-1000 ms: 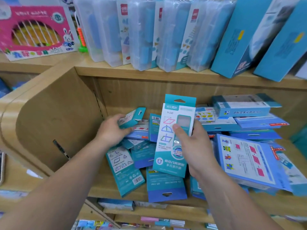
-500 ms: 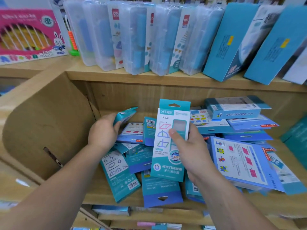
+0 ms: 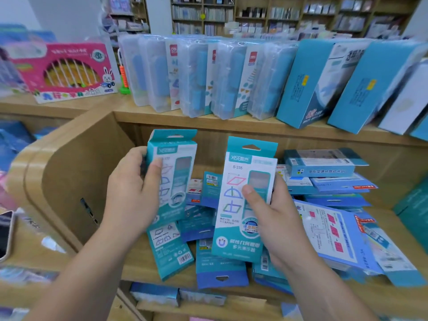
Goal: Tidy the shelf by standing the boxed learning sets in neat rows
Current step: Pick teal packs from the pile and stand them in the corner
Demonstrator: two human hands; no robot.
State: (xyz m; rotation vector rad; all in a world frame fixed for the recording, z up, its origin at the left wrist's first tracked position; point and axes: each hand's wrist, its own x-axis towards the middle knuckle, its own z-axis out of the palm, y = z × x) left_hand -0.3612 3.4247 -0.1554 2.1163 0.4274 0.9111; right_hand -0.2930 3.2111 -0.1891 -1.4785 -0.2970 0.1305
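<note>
My left hand (image 3: 132, 193) grips a teal boxed learning set (image 3: 174, 172) upright, lifted above the pile. My right hand (image 3: 273, 218) holds a second teal set (image 3: 240, 205) marked S-335, also upright, thumb across its front. Below and between my hands, several teal and blue boxed sets (image 3: 171, 249) lie flat in a loose heap on the wooden middle shelf (image 3: 139, 272). More flat blue boxes (image 3: 324, 163) are stacked at the right, with a large blue pack (image 3: 331, 232) leaning over them.
The upper shelf (image 3: 208, 122) carries a row of clear plastic cases (image 3: 196, 77), leaning blue boxes (image 3: 310, 82) and a pink boxed toy (image 3: 69, 70) at the left. A curved wooden side panel (image 3: 69, 177) bounds the shelf at the left. More packs lie on the shelf below (image 3: 176, 295).
My left hand has lifted a teal set out of the heap and turned it upright. My right hand still holds its set. The camera has tilted upward.
</note>
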